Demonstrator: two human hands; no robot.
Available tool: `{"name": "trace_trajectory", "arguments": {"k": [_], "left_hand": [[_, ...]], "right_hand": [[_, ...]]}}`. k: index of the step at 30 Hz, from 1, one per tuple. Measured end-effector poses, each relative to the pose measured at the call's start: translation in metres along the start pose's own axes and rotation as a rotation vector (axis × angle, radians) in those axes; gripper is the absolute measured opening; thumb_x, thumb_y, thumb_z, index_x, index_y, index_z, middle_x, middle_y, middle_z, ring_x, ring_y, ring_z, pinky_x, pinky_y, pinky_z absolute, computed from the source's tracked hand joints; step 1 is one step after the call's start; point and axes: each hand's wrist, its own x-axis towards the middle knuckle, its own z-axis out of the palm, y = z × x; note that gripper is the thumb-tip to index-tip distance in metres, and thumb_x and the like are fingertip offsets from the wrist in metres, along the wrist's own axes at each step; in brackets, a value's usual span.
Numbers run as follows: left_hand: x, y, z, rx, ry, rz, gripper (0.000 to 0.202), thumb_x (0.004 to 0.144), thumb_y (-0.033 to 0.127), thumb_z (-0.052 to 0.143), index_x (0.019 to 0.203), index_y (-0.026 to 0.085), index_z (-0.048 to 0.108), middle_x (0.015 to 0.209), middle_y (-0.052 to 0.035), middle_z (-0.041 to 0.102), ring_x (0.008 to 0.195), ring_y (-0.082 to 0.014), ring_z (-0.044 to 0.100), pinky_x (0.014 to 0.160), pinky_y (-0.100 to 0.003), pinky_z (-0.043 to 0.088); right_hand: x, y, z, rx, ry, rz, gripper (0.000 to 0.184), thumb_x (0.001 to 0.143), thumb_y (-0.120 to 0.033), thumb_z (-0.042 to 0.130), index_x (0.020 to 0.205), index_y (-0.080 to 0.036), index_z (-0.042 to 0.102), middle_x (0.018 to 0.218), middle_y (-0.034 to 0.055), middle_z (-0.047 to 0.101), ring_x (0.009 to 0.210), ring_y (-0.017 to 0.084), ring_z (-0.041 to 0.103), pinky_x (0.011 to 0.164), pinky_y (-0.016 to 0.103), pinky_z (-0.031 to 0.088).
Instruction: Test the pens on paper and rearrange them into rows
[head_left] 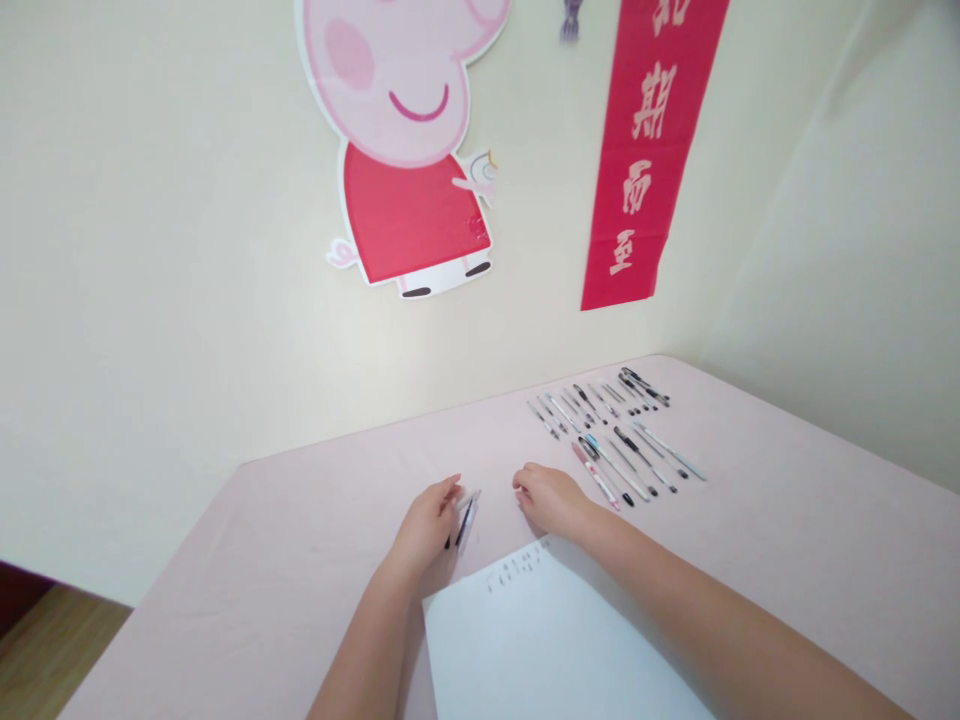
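My left hand rests on the table with its fingers curled around a few pens. One of these pens has a dark blue core in a clear barrel, and a black end shows beside my palm. Opposite it, my right hand hovers low or rests on the table, fingers bent inward with nothing visible in them. Just below both hands lies a white sheet of paper, with small handwritten marks along its top edge. My right forearm crosses over the sheet's right side.
Two rows of pens lie on the pink tabletop to the right: a far row and a nearer row. Behind the table is a pale wall with a cartoon pig cutout and a red banner.
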Motion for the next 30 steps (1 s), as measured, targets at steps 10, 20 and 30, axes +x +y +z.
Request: {"name": "trace_trajectory", "arguments": {"k": [10, 20, 30], "left_hand": [[0.001, -0.01, -0.002, 0.073, 0.032, -0.002, 0.027, 0.078, 0.019, 0.046, 0.099, 0.015, 0.062, 0.095, -0.0083, 0.064, 0.083, -0.0161, 0.059, 0.078, -0.028, 0.045], [0.0, -0.009, -0.002, 0.16, 0.03, 0.047, 0.017, 0.073, 0.019, 0.051, 0.087, 0.016, 0.062, 0.084, -0.0055, 0.061, 0.076, -0.0155, 0.055, 0.074, -0.028, 0.042], [-0.005, 0.016, -0.008, 0.216, 0.106, 0.081, 0.009, 0.077, 0.021, 0.05, 0.08, 0.017, 0.058, 0.085, -0.0057, 0.058, 0.082, -0.0172, 0.053, 0.075, -0.028, 0.039]], "right_hand": [[0.033, -0.033, 0.025, 0.212, 0.044, -0.042, 0.019, 0.078, -0.011, 0.049, 0.085, -0.019, 0.064, 0.09, 0.0048, 0.059, 0.083, 0.014, 0.055, 0.074, 0.024, 0.037], [0.032, -0.03, 0.04, 0.405, 0.12, -0.152, 0.024, 0.071, -0.001, 0.046, 0.08, -0.019, 0.06, 0.084, 0.0011, 0.052, 0.077, 0.012, 0.05, 0.071, 0.021, 0.038], [0.035, -0.022, 0.049, 0.433, 0.184, -0.146, 0.024, 0.072, 0.001, 0.047, 0.078, -0.018, 0.06, 0.082, 0.0012, 0.051, 0.075, 0.012, 0.049, 0.069, 0.022, 0.037]]}}
